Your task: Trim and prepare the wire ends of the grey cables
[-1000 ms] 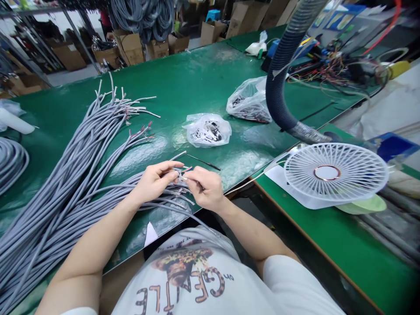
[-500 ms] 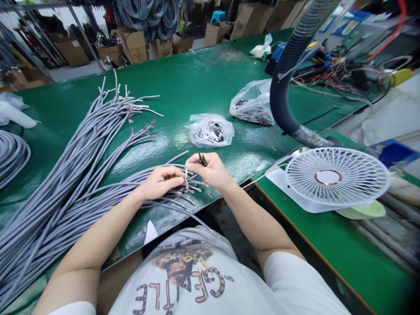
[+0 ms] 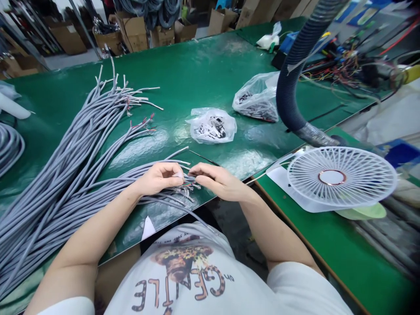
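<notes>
Many grey cables [image 3: 98,192] lie in a bundle across the table, stripped ends to the right. My left hand [image 3: 160,178] is closed in a pinch on a cable end above the bundle, and a whitish bit shows at its fingertips. Facing it, my right hand [image 3: 218,180] has its thumb and index finger at the thin coloured wires [image 3: 187,184]. Slim dark tweezers [image 3: 204,157] stick out from its knuckles, pointing left; their grip is partly hidden. Exactly what the right fingertips pinch is too small to make out.
Beyond my hands lie an open plastic bag of small black and white parts [image 3: 213,127] and a fuller bag [image 3: 257,98]. A dark flexible hose [image 3: 290,87] hangs at the right, above a white fan [image 3: 341,177]. More grey cables [image 3: 108,100] spread at the left.
My right hand has moved slightly right and lower, its fingers stretched more toward the wires. The tweezers, upright before, now lie slanted leftward. The white strand between my hands no longer shows.
</notes>
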`<action>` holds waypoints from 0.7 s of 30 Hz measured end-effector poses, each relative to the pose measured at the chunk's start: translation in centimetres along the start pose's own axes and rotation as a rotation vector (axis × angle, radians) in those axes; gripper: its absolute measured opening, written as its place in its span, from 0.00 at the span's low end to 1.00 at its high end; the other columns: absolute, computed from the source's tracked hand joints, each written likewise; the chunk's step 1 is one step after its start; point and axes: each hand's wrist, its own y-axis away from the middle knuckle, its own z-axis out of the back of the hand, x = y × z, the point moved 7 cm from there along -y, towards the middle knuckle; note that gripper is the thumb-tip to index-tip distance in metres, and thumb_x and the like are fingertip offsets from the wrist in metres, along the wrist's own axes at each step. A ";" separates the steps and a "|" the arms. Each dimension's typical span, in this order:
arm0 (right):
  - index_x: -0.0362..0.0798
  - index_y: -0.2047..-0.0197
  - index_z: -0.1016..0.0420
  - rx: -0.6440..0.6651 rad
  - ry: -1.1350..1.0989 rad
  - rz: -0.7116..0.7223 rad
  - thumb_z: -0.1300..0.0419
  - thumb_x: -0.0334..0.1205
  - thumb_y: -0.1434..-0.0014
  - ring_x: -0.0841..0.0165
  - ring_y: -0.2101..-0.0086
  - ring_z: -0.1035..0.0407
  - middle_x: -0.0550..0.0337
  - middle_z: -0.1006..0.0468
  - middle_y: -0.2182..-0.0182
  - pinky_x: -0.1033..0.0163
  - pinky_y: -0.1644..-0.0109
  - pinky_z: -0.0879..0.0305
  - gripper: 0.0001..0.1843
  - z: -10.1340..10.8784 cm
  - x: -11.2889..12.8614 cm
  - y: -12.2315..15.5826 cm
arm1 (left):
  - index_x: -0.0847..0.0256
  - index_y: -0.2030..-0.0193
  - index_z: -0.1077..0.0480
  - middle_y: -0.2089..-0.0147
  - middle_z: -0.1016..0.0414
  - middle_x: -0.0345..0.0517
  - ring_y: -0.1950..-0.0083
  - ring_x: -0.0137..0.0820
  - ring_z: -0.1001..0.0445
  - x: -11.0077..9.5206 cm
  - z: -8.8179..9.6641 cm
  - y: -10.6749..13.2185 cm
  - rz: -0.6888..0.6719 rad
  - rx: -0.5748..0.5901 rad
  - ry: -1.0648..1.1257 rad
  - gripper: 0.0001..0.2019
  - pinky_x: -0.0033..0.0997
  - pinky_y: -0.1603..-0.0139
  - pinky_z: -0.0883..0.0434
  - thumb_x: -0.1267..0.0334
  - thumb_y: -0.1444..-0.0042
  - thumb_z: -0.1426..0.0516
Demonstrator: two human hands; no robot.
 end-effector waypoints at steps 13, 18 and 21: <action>0.42 0.53 0.22 0.120 0.006 0.092 0.47 0.42 0.35 0.73 0.71 0.32 0.56 0.24 0.70 0.67 0.64 0.36 0.16 -0.6 0.7 0.1 | 0.66 0.68 0.33 0.71 0.32 0.43 0.69 0.25 0.35 0.6 -0.4 0.2 0.001 0.122 0.056 0.15 0.26 0.65 0.36 0.53 0.45 0.40; 0.43 0.52 0.22 0.155 0.012 0.084 0.47 0.42 0.35 0.74 0.72 0.34 0.57 0.25 0.71 0.67 0.65 0.38 0.16 -0.9 0.7 0.1 | 0.66 0.69 0.33 0.71 0.33 0.42 0.69 0.25 0.35 0.5 -0.4 0.2 0.014 0.119 0.073 0.16 0.26 0.66 0.36 0.53 0.45 0.40; 0.43 0.52 0.22 0.177 0.010 0.087 0.47 0.41 0.34 0.74 0.73 0.35 0.58 0.26 0.72 0.68 0.65 0.39 0.16 -1.1 0.7 -0.1 | 0.66 0.69 0.33 0.71 0.33 0.42 0.69 0.25 0.35 0.4 -0.5 0.3 0.020 0.128 0.053 0.16 0.26 0.66 0.36 0.52 0.45 0.40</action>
